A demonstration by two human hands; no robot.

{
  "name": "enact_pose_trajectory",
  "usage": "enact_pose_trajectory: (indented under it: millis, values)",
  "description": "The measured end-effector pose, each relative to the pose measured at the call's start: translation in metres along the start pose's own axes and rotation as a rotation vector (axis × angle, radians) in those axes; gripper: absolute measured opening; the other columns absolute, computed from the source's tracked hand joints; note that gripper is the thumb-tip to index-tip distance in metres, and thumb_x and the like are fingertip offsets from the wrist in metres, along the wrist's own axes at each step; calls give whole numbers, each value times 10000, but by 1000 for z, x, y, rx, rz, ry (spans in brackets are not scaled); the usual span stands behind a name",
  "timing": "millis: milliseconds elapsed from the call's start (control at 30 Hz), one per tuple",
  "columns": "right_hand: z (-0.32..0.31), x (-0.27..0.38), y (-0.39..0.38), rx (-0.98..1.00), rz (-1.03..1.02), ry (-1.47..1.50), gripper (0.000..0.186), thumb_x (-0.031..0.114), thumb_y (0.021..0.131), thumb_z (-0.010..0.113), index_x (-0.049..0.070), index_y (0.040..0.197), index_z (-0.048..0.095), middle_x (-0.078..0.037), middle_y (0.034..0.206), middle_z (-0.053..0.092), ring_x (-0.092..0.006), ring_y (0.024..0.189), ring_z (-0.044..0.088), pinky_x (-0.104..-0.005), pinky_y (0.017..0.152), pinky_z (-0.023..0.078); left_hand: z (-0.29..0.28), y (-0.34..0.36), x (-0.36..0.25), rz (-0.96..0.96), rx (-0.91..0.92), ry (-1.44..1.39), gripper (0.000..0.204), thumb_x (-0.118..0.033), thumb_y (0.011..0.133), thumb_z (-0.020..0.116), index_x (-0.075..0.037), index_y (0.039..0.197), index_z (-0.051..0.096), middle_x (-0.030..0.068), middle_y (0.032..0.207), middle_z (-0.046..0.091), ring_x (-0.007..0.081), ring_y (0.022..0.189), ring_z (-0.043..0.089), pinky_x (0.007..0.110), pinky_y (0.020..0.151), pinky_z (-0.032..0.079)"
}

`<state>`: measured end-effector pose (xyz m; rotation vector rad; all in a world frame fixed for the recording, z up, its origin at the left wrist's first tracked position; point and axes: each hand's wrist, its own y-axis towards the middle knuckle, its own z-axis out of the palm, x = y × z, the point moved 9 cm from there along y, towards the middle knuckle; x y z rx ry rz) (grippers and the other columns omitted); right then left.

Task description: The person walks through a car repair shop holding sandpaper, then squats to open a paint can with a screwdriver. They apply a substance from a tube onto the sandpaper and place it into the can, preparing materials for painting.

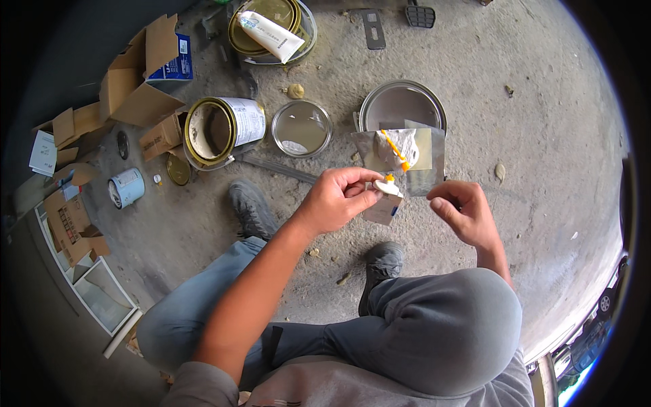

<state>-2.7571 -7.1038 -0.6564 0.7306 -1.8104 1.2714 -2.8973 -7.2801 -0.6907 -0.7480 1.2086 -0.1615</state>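
Observation:
Pinched between the thumb and fingers of my left hand [342, 199] is a small white tube [386, 188] with orange paste at its tip. Just beyond it, a heap of pale grey putty [400, 148] with an orange streak of paste across it lies on a flat grey sheet [426, 180]. To the right, my right hand [468, 211] is held apart from the tube, its fingers curled in. Whatever those fingers may hold is hidden. A small pale box-like piece [384, 209] shows below the tube, partly covered by it.
A round tin lid [434, 97] lies behind the sheet, another lid [302, 129] to its left. An opened putty can [237, 122] lies tipped over. Farther back, a white tube [271, 35] rests on a can. Cardboard boxes [139, 74] and a light blue can [127, 188] stand left.

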Motion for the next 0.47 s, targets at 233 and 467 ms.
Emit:
enact_pose_trajectory:
  millis: [233, 467]
  values:
    - [-38, -81, -7, -481, 180, 226, 254, 199, 984, 651, -16, 1117, 641, 7, 913, 638, -47, 764, 520, -221, 663, 426, -42, -25, 75, -280, 127, 503, 335, -167, 827, 737, -19, 1128, 729, -27, 646, 515, 72, 611, 469, 295, 577, 420]
    - [-5, -100, 2, -298, 176, 501, 362, 219, 955, 691, 0, 1232, 611, -57, 1046, 658, -101, 861, 593, -275, 703, 502, -43, 17, 54, -151, -278, -349, 507, -274, 917, 734, -44, 1343, 585, 81, 1152, 682, 150, 913, 654, 294, 779, 545]
